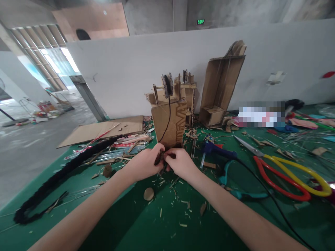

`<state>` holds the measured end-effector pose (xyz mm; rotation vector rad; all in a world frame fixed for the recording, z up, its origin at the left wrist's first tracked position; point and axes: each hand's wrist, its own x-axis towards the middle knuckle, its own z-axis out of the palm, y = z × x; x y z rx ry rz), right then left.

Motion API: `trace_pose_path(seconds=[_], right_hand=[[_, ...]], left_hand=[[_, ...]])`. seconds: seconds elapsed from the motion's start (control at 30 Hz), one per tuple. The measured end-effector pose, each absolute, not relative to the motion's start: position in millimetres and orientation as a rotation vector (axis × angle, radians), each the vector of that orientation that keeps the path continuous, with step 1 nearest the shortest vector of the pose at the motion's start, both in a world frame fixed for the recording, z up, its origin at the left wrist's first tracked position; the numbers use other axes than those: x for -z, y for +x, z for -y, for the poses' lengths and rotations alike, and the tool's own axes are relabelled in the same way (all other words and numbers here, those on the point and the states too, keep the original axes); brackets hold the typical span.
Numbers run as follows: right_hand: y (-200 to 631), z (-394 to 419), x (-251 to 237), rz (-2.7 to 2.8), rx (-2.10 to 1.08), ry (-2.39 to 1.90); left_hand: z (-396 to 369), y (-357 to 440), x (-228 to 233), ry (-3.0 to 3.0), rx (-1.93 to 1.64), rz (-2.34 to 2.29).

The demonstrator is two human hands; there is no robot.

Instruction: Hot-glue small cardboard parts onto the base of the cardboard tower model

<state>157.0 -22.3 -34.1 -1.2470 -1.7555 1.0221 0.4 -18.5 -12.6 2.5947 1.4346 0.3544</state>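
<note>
Meeting at the foot of a cardboard tower (169, 120), the left hand (146, 163) and the right hand (180, 162) pinch together on a small dark piece (161, 158) held between their fingertips; what exactly the piece is cannot be made out. Both hands are clenched around it, thumbs and forefingers closed tight. A thin black string (168, 115) runs down the front of the tower from a dark spool (167, 84) mounted at its top, and ends at the pinched spot. The tower stands near the middle of the bench (162, 226), towards its far edge, with a second, smaller cardboard build (188, 91) just behind it and an open cardboard box (221, 90) leaning against the white wall to its right.

Right of the hands lies a blue-handled tool (218, 151) with a black cable (264, 190) trailing to the near right corner. Further right lie large scissors (285, 172) with one red and one yellow handle, blades pointing to the far edge. Near the left edge a thick black braided rope (60, 176) curves from the middle of the bench to the near left corner. A flat cardboard sheet (102, 129) lies at the far left corner. Small cardboard discs (148, 194) and scraps are scattered over the green surface around the hands.
</note>
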Motion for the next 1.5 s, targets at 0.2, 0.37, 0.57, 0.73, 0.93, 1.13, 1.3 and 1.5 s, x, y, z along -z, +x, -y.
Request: trace_pose_path(seconds=[0.2,0.37,0.57,0.73,0.93,1.13,1.3,1.5], right_hand=[[151.0,21.5,35.6,1.807,-0.988,-1.282],[148.9,22.9,34.6,1.82,-0.962,-1.295],[146.9,19.4,38.5,1.85,-0.872,-1.327],[144.8,18.5,42.7,1.858,-0.758,-1.349],[151.3,27.8,34.2,2.063,-0.451,-1.326],[154.5,31.1,35.0,2.387,0.029,-1.363],[155.4,30.1,36.1,2.346,0.021,-1.308],[158.5,28.3,35.5,2.086,-0.287,-1.292]], left_hand=[[18.3,1.3,13.3,2.571,-0.406,-1.421],[19.0,1.9,12.5,2.539,-0.42,-1.399],[18.0,2.2,13.0,2.54,-0.416,-1.391],[16.9,0.3,13.8,2.536,-0.423,-1.39],[17.2,-2.1,9.6,2.546,-0.401,-1.324],[17.8,-5.5,6.0,2.571,-0.348,-1.267],[14.6,-12.2,2.7,2.584,-0.31,-1.228],[12.9,-13.5,-1.9,2.651,-0.255,-1.3]])
